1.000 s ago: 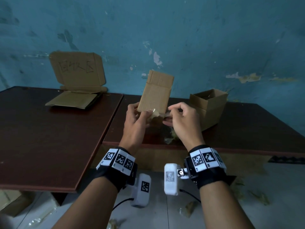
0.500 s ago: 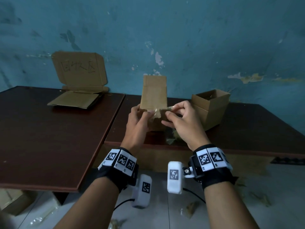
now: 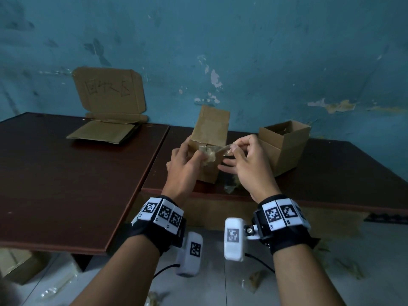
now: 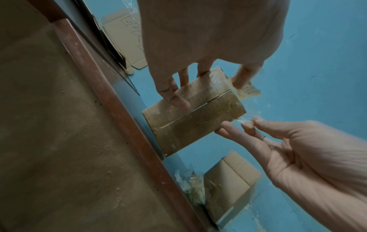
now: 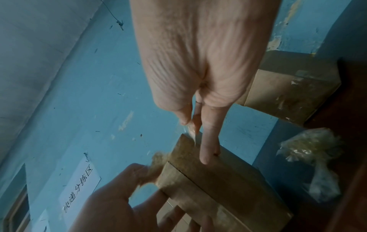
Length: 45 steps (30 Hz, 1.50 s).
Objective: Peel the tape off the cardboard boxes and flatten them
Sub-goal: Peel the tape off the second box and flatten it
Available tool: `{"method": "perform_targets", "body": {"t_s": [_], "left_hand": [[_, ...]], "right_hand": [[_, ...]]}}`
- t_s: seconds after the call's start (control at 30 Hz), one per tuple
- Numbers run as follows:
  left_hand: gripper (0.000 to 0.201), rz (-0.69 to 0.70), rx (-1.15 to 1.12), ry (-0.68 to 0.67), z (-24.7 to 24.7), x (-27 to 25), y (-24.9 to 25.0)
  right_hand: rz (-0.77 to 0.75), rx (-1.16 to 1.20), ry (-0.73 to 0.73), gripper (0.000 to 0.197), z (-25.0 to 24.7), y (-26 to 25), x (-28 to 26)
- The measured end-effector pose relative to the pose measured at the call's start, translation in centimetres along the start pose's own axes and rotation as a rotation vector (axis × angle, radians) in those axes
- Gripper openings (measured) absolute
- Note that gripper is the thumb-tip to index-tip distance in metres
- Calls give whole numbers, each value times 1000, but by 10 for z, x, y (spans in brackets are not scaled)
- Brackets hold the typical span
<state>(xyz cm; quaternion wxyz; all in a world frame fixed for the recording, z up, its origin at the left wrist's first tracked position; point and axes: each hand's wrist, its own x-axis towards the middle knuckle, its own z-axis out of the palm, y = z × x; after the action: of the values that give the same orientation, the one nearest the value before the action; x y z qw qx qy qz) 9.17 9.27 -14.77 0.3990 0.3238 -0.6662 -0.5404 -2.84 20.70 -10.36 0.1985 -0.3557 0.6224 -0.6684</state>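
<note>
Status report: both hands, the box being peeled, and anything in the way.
Left hand holds small box. Right hand pinches clear tape, strip half off. Open box beside; nothing blocking.

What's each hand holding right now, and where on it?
Left hand grips the small cardboard box by its side, thumb on loosened tape at the seam. Right hand pinches the peeled tape strip by its free end.

Both forearms are reaching up from the bottom of the head frame. The left hand is gripping the small brown cardboard box at centre, while the right hand is pinching a clear strip of tape.
</note>
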Motion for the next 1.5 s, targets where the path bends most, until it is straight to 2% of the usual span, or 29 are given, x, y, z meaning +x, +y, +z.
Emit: {"method": "perform_targets", "body": {"t_s": [0.2, 0.47, 0.6, 0.8, 0.93, 1.07, 1.27, 1.5], "left_hand": [[63, -15, 6, 6, 2, 1, -2], [66, -7, 38, 19, 1, 2, -5], [67, -8, 46, 33, 2, 3, -6], [72, -13, 64, 34, 1, 5, -8], [66, -1, 61, 26, 3, 3, -7], [62, -4, 50, 35, 5, 1, -6], [72, 16, 107, 28, 4, -1, -6], [94, 14, 158, 38, 3, -11, 9]], "right_hand": [[-28, -30, 8, 14, -1, 0, -1], [40, 115, -25, 8, -3, -1, -2], [22, 128, -64, 12, -4, 0, -1], [-20, 78, -198, 26, -7, 1, -4], [-19, 116, -256, 25, -6, -3, -8], [-14, 132, -256, 23, -7, -6, -8], [-34, 55, -286, 23, -11, -2, -7], [-52, 5, -340, 20, -10, -1, -8]]}}
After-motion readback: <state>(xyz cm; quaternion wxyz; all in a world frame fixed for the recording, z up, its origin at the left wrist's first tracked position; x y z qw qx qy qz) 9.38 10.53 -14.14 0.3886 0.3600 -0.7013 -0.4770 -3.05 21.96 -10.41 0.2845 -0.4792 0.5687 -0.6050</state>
